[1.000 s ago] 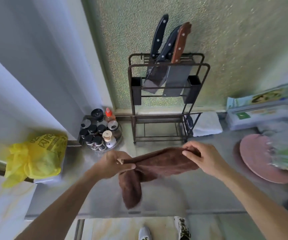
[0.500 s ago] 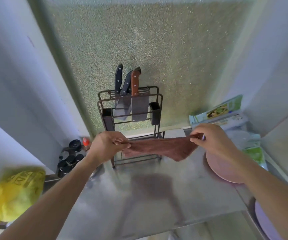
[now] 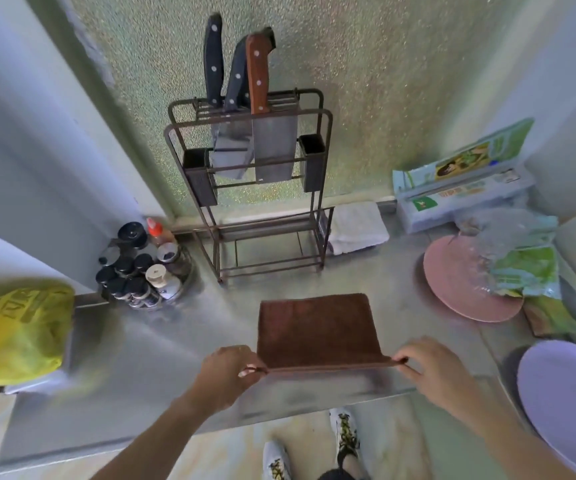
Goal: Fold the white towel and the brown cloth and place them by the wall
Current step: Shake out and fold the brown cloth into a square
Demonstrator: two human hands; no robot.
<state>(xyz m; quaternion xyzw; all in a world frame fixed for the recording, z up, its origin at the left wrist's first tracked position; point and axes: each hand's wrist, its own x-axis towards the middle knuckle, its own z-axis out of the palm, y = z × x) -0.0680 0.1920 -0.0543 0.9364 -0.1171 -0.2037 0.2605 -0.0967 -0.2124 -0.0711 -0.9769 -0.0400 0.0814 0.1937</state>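
Now your left hand [image 3: 231,367] and right hand [image 3: 431,370] pinch the near corners of the brown cloth [image 3: 316,329], which has come down from mid-air to lie flat at lower centre, ready for folding; the white towel [image 3: 357,226] already sits folded by the wall.

I see a steel counter [image 3: 162,368] carrying a brown cloth [image 3: 317,329] near its front edge, and a rack [image 3: 265,237], a towel [image 3: 357,226] and jars [image 3: 141,268] along the back.

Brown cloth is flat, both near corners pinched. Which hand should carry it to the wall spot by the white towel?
Right, probably. The right hand sits on the same side as the white towel, with bare counter between. The left hand would have to cross the brown cloth and the knife rack.
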